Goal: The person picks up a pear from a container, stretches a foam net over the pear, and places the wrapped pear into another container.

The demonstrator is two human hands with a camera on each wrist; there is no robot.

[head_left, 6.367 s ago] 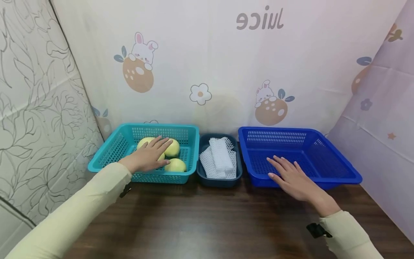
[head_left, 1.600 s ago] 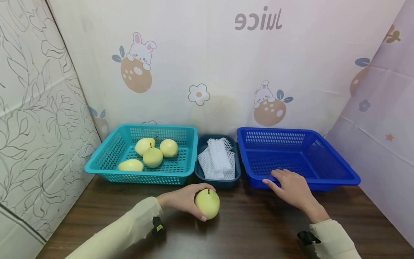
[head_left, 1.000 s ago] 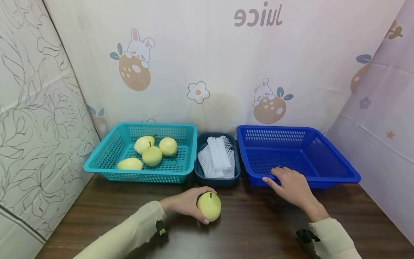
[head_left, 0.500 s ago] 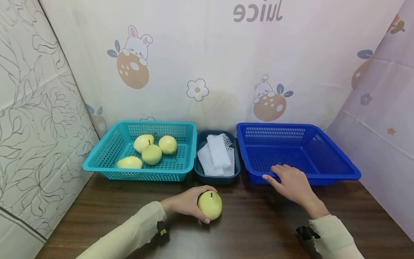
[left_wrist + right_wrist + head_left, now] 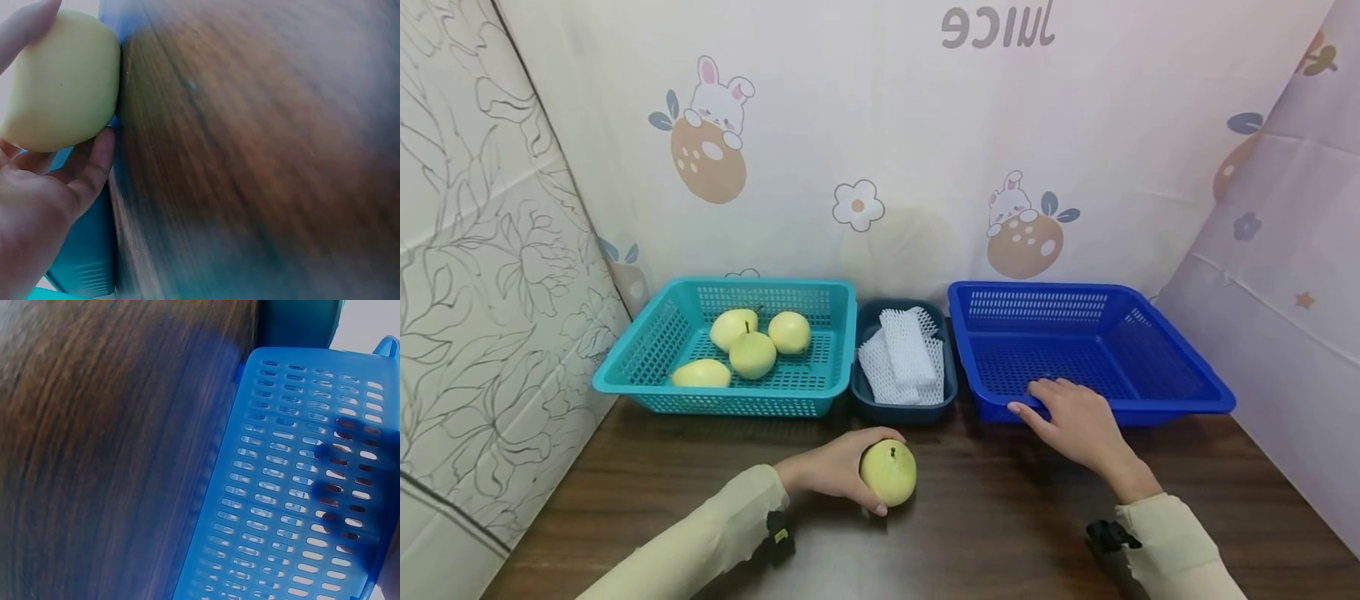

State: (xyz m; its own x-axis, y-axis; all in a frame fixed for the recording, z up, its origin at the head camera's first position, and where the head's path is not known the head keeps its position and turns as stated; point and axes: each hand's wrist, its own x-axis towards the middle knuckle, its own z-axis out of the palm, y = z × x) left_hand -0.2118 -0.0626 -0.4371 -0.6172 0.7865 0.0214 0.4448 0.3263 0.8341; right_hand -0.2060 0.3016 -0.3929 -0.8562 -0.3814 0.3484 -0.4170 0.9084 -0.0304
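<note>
My left hand [image 5: 842, 471] grips a yellow-green pear [image 5: 889, 473] by its left side, stem upward, over the middle of the wooden table. In the left wrist view the pear [image 5: 69, 81] sits right at the table surface, thumb on one side and fingers curled on the other. My right hand [image 5: 1078, 425] holds the near rim of the blue basket [image 5: 1150, 406]. Its fingers reach over inside and show dimly through the slotted wall in the right wrist view; the thumb lies along the rim. Several more pears [image 5: 752, 356] lie in the teal basket [image 5: 722, 404] at the left.
Between the two baskets stands a small dark blue-green bin [image 5: 904, 413] with white foam net sleeves [image 5: 908, 350] in it. A printed curtain [image 5: 910, 150] hangs right behind all three. The dark wooden table [image 5: 970, 533] spreads in front.
Since the oldest frame, my left hand has taken a pear from the teal basket to the table, and my right hand has settled on the blue basket's rim. Lately both hands barely move.
</note>
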